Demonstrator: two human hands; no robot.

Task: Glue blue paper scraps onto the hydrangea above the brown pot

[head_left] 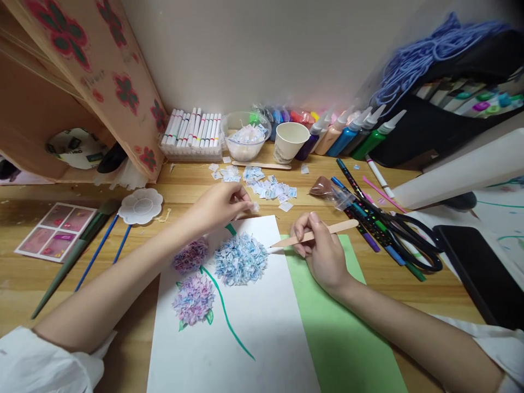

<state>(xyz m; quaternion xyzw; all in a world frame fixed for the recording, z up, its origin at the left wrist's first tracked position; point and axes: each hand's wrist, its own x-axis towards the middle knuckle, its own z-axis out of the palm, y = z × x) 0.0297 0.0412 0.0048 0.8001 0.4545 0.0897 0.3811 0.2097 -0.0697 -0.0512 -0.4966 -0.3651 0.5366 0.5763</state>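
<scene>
My left hand (234, 201) reaches over the top edge of the white paper (221, 360), thumb and fingertips pinched around a small pale paper scrap (255, 207). In my right hand (323, 248) is a pointed wooden stick (338, 226), its tip by the right side of the blue flower head (240, 259). That flower head is built up from many little paper pieces. Two more on the sheet are a purple one (190, 254) and a pink-lilac one (194, 298), with a painted green stem (226, 314). Loose paper squares (272, 188) lie beyond my left hand.
Behind stand a marker box (191, 150), a clear bowl of scraps (245, 139), a paper cup (290, 143) and paint bottles (347, 136). Pens, scissors (417, 240) and a black phone (470, 273) lie right. Brushes and a white palette (140, 206) lie left; green paper (339, 327) sits underneath.
</scene>
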